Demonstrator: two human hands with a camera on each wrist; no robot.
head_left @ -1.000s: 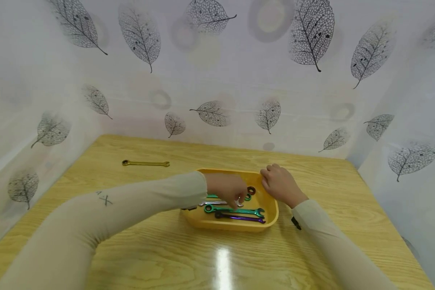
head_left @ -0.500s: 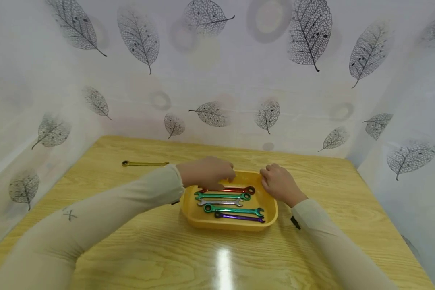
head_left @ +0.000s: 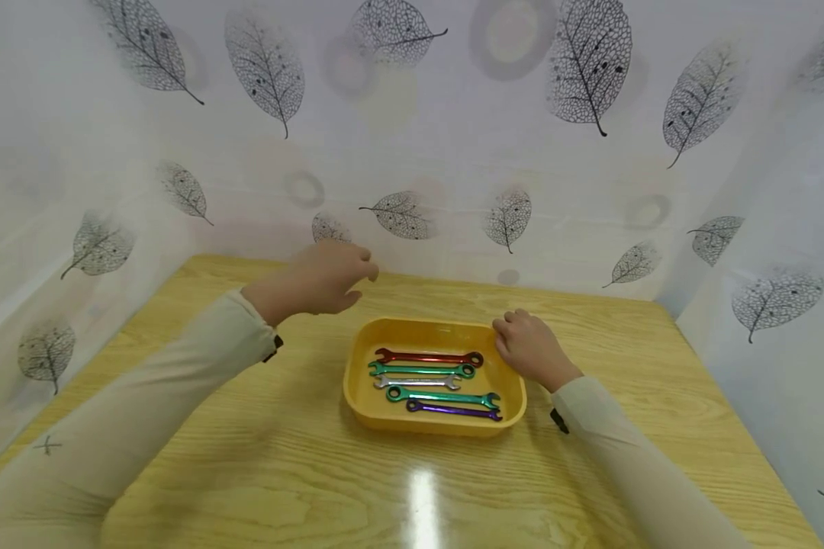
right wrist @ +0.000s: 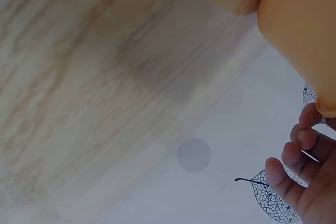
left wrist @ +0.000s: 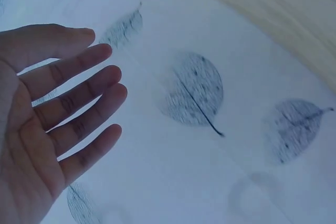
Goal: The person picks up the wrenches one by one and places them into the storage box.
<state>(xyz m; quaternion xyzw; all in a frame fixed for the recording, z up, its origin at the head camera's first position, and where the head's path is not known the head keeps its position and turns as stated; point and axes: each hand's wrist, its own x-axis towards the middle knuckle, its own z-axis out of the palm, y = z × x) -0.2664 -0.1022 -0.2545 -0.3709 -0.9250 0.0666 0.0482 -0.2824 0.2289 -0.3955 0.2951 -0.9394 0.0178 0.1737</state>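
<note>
My left hand (head_left: 319,278) is raised above the back of the table, left of the yellow plastic basin (head_left: 432,427). Its fingers are loosely spread with nothing in them, as the left wrist view also shows. With its fingers my right hand (head_left: 532,347) grips the basin's back right rim; the thumb is hidden in the right wrist view. In the basin lie a red wrench (head_left: 429,357), a green wrench (head_left: 422,370), a silver wrench (head_left: 419,382), another green wrench (head_left: 446,397) and a purple wrench (head_left: 453,412), roughly parallel. The left hand and forearm cover the gold wrench's earlier place.
The basin stands on a wood-grain table (head_left: 302,473). A white cloth backdrop (head_left: 439,152) with printed leaves surrounds the table at the back and both sides.
My left hand has come up out of the basin, leaving the red wrench there, and moved left and away past its rim. My right hand stays on the rim.
</note>
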